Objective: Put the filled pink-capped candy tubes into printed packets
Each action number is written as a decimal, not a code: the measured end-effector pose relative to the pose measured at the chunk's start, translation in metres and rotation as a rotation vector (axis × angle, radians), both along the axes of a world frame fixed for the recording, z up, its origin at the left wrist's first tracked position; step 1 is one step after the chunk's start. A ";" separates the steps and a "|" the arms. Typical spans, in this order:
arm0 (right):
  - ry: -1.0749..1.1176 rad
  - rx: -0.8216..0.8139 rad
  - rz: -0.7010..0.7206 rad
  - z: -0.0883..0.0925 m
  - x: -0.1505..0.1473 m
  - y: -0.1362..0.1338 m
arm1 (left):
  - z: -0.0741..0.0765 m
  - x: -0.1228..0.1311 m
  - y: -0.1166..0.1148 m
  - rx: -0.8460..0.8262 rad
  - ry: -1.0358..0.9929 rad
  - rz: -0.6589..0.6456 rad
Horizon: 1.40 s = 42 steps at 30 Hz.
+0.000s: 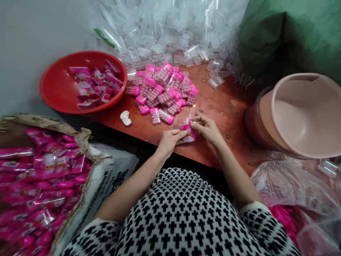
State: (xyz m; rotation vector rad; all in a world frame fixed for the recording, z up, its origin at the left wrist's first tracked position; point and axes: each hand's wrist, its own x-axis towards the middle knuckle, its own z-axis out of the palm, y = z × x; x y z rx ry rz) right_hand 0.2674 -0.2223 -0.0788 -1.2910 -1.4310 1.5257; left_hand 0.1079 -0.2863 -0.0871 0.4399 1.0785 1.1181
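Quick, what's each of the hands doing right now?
Left hand: closed, holding a pink packet.
Right hand: closed, pinching the top of the same pink packet.

Packet (pixel 189 136) partly hidden by left hand (pixel 170 140) and right hand (pixel 209 129); print too small to read. Carton (pixel 112 181) cut off by left and bottom frame edges.

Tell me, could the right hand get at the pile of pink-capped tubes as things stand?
Probably yes. The right hand is close to the pile on the table, with nothing between them, though it holds the pink packet with the left hand and would likely let go first.
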 end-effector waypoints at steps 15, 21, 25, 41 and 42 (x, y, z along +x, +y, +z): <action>-1.008 0.374 -0.196 0.002 -0.042 0.092 | 0.005 -0.022 0.006 -0.129 -0.271 0.355; -0.120 0.201 -0.115 0.015 -0.013 0.019 | 0.003 -0.023 0.012 -0.185 -0.392 0.471; 0.135 0.072 -0.114 0.020 -0.020 -0.051 | 0.004 -0.016 0.013 -0.194 -0.420 0.494; 0.029 0.353 -0.150 -0.013 -0.026 -0.081 | 0.021 0.006 0.002 0.048 -0.280 0.320; 0.034 0.358 -0.166 -0.015 -0.027 -0.081 | 0.022 0.006 0.002 0.055 -0.268 0.300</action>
